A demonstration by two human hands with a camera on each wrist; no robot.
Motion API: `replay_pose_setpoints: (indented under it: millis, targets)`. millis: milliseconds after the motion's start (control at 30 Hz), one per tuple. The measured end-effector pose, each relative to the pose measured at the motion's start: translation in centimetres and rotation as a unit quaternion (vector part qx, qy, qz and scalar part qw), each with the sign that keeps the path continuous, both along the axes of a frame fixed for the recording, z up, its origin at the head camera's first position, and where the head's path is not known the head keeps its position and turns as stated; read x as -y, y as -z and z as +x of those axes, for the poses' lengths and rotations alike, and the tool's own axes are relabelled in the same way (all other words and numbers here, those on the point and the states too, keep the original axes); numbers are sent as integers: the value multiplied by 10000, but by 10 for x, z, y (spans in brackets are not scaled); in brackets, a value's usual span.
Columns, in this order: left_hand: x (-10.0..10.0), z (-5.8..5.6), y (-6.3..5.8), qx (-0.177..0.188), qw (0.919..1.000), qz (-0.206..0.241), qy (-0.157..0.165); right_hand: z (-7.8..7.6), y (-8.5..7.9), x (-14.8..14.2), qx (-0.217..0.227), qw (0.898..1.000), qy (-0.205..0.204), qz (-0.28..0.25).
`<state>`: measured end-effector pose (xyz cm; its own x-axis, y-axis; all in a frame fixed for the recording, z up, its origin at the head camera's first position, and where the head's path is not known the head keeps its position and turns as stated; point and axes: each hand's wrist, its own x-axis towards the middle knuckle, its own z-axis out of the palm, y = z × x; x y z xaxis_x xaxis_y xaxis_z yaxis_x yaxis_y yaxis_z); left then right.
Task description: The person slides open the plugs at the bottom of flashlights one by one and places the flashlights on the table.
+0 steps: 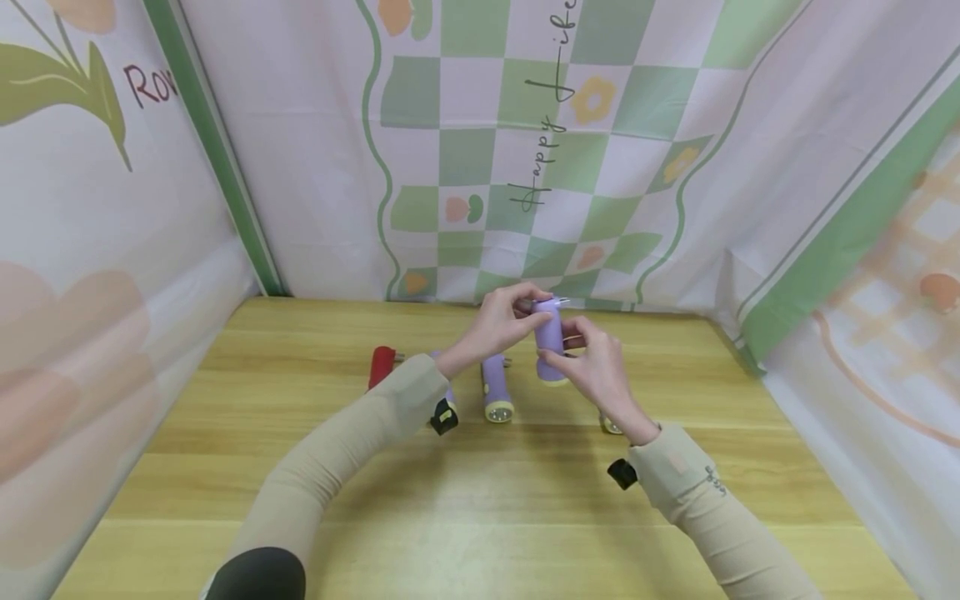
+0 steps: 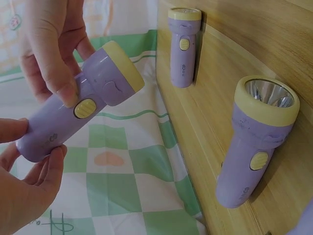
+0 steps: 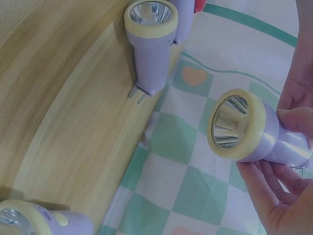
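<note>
Both hands hold one purple flashlight (image 1: 550, 333) with a yellow rim, raised above the table near its far edge. My left hand (image 1: 501, 321) pinches the tail end, where metal plug prongs (image 1: 562, 302) stick out. Nearer the lens, my right hand (image 1: 600, 367) grips the body, and a fingertip lies beside the yellow switch (image 2: 85, 108) in the left wrist view. The lens end (image 3: 237, 125) faces the camera in the right wrist view. Below stands another purple flashlight (image 1: 497, 387), lying on the table with its lens toward me.
On the wooden table (image 1: 465, 517) lie a red flashlight (image 1: 381, 365) and a purple one (image 1: 448, 393) partly behind the left sleeve. Another flashlight (image 1: 612, 425) is mostly hidden by my right wrist. Printed curtains (image 1: 315, 167) close off the back and sides.
</note>
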<state>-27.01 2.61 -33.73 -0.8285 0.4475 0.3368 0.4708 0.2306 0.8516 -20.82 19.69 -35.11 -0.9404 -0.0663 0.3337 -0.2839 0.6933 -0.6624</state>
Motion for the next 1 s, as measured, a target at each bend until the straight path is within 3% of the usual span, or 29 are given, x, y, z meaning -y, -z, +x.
replay_pose_setpoints:
  millis: [300, 600, 1000]
  targets:
    - [0, 1, -2, 0, 9999, -116, 100, -1, 3, -1, 21, 10000, 3, 15]
    - [-2, -1, 0, 42, 9997, -198, -103, -2, 4, -1, 156, 9998, 34, 67]
    - [-4, -5, 4, 230, 9991, -349, -108, -3, 4, -4, 250, 9994, -28, 248]
